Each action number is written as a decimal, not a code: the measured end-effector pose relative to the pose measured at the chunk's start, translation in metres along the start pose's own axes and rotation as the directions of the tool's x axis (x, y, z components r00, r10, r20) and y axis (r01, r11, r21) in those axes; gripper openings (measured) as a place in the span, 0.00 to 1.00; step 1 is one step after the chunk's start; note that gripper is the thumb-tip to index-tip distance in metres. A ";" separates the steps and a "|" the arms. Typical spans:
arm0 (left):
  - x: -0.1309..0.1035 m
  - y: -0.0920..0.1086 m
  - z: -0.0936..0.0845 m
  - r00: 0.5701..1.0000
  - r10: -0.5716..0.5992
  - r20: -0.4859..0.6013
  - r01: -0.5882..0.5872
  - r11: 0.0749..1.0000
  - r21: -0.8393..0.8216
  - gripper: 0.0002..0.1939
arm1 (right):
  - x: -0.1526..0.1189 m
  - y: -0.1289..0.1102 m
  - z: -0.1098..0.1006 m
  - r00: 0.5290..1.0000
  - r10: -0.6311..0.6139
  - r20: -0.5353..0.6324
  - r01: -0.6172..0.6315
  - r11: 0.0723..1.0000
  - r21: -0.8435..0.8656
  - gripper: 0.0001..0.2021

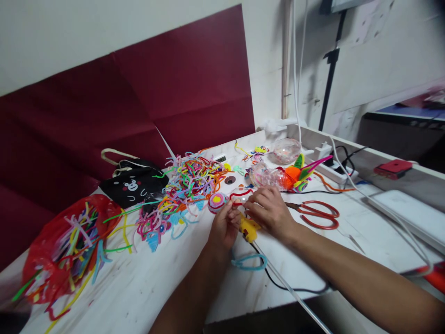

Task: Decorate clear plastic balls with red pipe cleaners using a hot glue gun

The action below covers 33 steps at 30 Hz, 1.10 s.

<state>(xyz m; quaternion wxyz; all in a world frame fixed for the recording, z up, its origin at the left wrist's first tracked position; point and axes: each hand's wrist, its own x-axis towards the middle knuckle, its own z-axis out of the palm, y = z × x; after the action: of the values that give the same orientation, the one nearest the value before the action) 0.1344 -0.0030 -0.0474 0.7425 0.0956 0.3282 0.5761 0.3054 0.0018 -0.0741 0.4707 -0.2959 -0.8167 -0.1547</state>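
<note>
Near the middle of the table, my left hand point(226, 223) pinches a red pipe cleaner point(242, 193) that bends in a loop above my fingertips. My right hand point(270, 209) is closed beside it, its fingertips at the loop's right side; what they grip is hidden. Just behind my left hand lies a round pink coil with a yellow centre point(218, 201). Below my hands rests a yellow glue gun point(249, 229) with a long clear glue stick point(290, 288). A light blue pipe cleaner loop point(249, 264) lies close to it.
Orange-handled scissors point(320, 215) lie right of my hands. Behind them is a clear plastic bottle with orange and green decoration point(274, 176). A heap of pipe cleaners point(194, 178), a black bag point(132, 185) and a red plastic bag point(41, 250) are leftward. A power strip point(335, 169) stands at right.
</note>
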 end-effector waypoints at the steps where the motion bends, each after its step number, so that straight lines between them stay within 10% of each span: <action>1: -0.001 -0.001 0.001 1.000 -0.011 -0.001 0.011 1.000 0.004 0.13 | 0.000 0.000 0.000 1.000 -0.015 -0.005 0.015 1.000 -0.012 0.09; 15: -0.009 -0.004 0.012 0.998 -0.045 -0.031 0.044 0.998 -0.036 0.17 | 0.002 0.001 -0.003 0.988 -0.139 -0.064 0.136 0.989 -0.053 0.10; 26: -0.003 0.003 0.004 0.999 -0.032 -0.027 0.028 0.993 -0.117 0.17 | -0.004 0.013 0.001 0.977 0.179 -0.114 -0.146 0.957 0.252 0.09; 33: 0.000 0.008 0.001 1.000 0.032 -0.001 -0.032 0.998 -0.056 0.13 | 0.001 0.022 -0.001 0.887 0.448 -0.109 -0.355 0.815 0.458 0.04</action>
<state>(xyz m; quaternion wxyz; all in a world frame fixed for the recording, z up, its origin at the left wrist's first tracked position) 0.1287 -0.0004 -0.0430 0.7357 0.0798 0.3102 0.5968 0.3199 0.0189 -0.0731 0.6298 -0.3341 -0.6941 0.1001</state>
